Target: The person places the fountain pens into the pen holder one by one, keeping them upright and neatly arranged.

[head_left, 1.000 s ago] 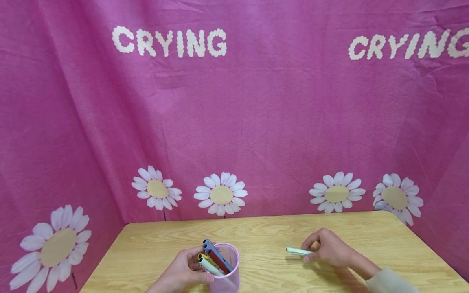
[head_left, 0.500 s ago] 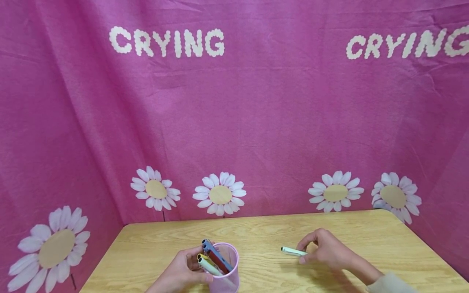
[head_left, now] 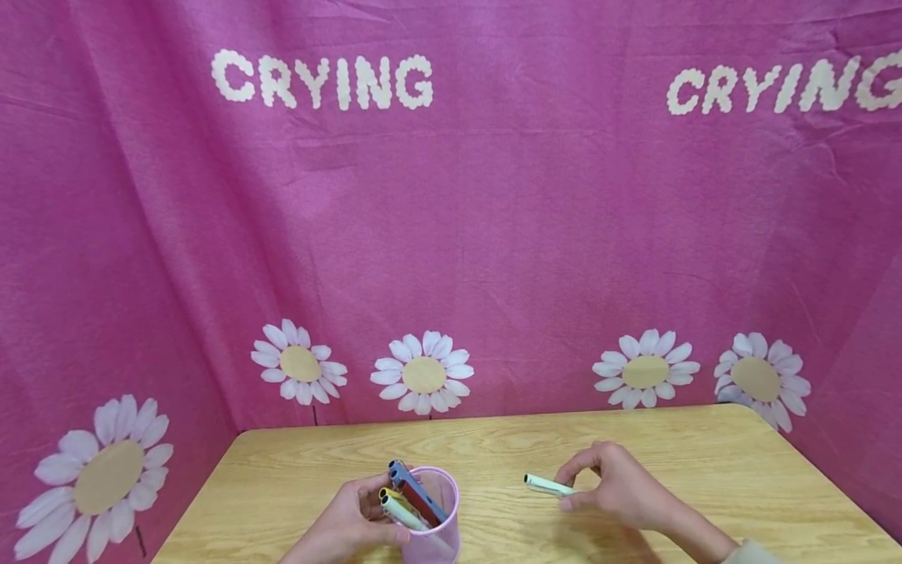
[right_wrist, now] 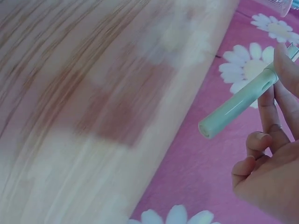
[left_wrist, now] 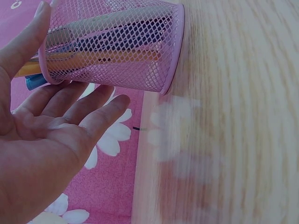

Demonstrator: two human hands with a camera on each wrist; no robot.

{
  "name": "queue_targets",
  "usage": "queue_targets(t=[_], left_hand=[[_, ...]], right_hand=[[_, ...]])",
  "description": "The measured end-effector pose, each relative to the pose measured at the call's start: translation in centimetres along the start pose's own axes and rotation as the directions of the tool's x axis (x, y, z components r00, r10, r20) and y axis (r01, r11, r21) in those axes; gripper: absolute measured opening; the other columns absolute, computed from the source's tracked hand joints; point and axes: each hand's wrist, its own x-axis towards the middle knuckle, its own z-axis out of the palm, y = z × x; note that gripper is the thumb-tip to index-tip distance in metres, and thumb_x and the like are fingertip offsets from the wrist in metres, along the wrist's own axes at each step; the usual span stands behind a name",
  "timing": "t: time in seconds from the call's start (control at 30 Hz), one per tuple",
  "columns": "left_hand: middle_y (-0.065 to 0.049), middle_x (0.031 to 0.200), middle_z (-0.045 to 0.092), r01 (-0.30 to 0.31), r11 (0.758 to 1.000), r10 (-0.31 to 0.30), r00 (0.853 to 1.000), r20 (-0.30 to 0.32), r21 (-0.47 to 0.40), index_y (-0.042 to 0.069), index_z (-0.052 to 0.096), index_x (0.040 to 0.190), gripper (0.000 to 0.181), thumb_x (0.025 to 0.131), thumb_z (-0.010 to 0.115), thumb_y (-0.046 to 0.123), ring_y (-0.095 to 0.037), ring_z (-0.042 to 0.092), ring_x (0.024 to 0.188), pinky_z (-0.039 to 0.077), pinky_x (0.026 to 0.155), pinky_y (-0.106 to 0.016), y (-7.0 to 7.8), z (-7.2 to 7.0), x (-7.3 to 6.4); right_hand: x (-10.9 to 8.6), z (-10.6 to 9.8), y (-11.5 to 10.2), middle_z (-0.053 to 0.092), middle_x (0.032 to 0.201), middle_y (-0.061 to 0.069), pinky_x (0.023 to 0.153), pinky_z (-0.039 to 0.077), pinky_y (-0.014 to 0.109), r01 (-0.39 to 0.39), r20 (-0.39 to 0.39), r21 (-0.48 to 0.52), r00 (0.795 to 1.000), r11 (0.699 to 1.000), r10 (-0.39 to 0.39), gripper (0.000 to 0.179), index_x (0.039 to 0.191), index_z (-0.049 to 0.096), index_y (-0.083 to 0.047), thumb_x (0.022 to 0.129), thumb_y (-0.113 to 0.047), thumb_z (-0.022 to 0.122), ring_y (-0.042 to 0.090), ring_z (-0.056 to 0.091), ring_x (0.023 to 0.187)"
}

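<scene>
A pink mesh pen cup (head_left: pixel 442 551) stands on the table near its front edge. My left hand (head_left: pixel 341 523) holds it from the left, thumb and fingers spread about its rim and side. Several capped pens lean inside, among them a blue pen (head_left: pixel 403 475) and a pale green pen (head_left: pixel 403 513); the left wrist view shows them through the mesh (left_wrist: pixel 117 51). To the right, my right hand (head_left: pixel 618 487) pinches another pale green pen (head_left: pixel 544 485) between thumb and fingers, dark end pointing left. In the right wrist view, this pen (right_wrist: pixel 238 105) is tilted and its far end passes behind the thumb.
The wood-grain table (head_left: pixel 493 442) has rounded far corners. A magenta curtain (head_left: pixel 493 235) with white daisies and lettering hangs behind it and along both sides.
My right hand has moved left, carrying the pale green pen toward the pen cup. The left hand and the cup stay in place.
</scene>
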Motion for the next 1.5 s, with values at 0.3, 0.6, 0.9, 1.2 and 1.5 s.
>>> queue_targets(t=[0.3, 0.6, 0.9, 1.2, 1.5], left_hand=[[-0.018, 0.122, 0.073, -0.011, 1.0, 0.011, 1.0, -0.005, 0.022, -0.011, 0.05, 0.149, 0.067, 0.092, 0.083, 0.007, -0.022, 0.067, 0.107, 0.055, 0.093, -0.026, 0.0, 0.0, 0.0], [-0.017, 0.122, 0.073, 0.007, 1.0, -0.007, 1.0, -0.012, 0.019, -0.009, 0.05, 0.15, 0.068, 0.092, 0.083, 0.008, -0.023, 0.068, 0.108, 0.055, 0.093, -0.027, 0.2, 0.1, 0.1], [-0.016, 0.122, 0.073, 0.004, 0.999, -0.003, 1.0, -0.023, 0.037, -0.01, 0.053, 0.147, 0.066, 0.092, 0.084, 0.009, -0.024, 0.069, 0.108, 0.055, 0.094, -0.026, 0.1, 0.0, 0.1], [-0.017, 0.122, 0.073, -0.007, 1.0, 0.008, 1.0, -0.01, 0.029, -0.01, 0.05, 0.15, 0.068, 0.092, 0.082, 0.007, -0.023, 0.068, 0.108, 0.055, 0.093, -0.026, 0.1, 0.0, 0.0], [-0.016, 0.121, 0.073, 0.015, 1.0, -0.014, 1.0, -0.018, 0.021, -0.009, 0.05, 0.15, 0.068, 0.092, 0.082, 0.007, -0.023, 0.067, 0.105, 0.054, 0.092, -0.026, 0.1, 0.0, 0.1]], right_hand=[[0.1, 0.5, -1.5, 0.074, 0.09, -0.017, 0.082, 0.046, 0.027, -0.042, -0.022, 0.001, 0.999, 0.999, 0.042, 0.018, 0.089, 0.082, -0.022, 0.077, -0.02, 0.095, 0.007, 0.053, 0.088], [0.0, 0.7, -2.6, 0.071, 0.086, -0.016, 0.08, 0.048, 0.024, -0.06, -0.031, 0.064, 0.998, 0.996, 0.062, 0.019, 0.091, 0.082, -0.021, 0.077, -0.022, 0.095, 0.007, 0.057, 0.085], [0.4, 1.4, -3.7, 0.072, 0.087, -0.014, 0.081, 0.049, 0.024, -0.038, -0.057, 0.115, 0.997, 0.993, 0.045, 0.019, 0.092, 0.083, -0.019, 0.077, -0.02, 0.095, 0.008, 0.059, 0.085], [0.5, 2.2, -4.9, 0.069, 0.082, -0.012, 0.065, 0.039, 0.024, -0.055, -0.087, 0.132, 0.994, 0.99, 0.067, 0.018, 0.089, 0.084, -0.025, 0.076, -0.027, 0.096, 0.007, 0.044, 0.075], [0.8, 2.7, -5.7, 0.074, 0.084, -0.011, 0.066, 0.038, 0.025, -0.066, -0.092, 0.178, 0.992, 0.982, 0.084, 0.018, 0.09, 0.085, -0.025, 0.076, -0.027, 0.096, 0.007, 0.042, 0.075]])
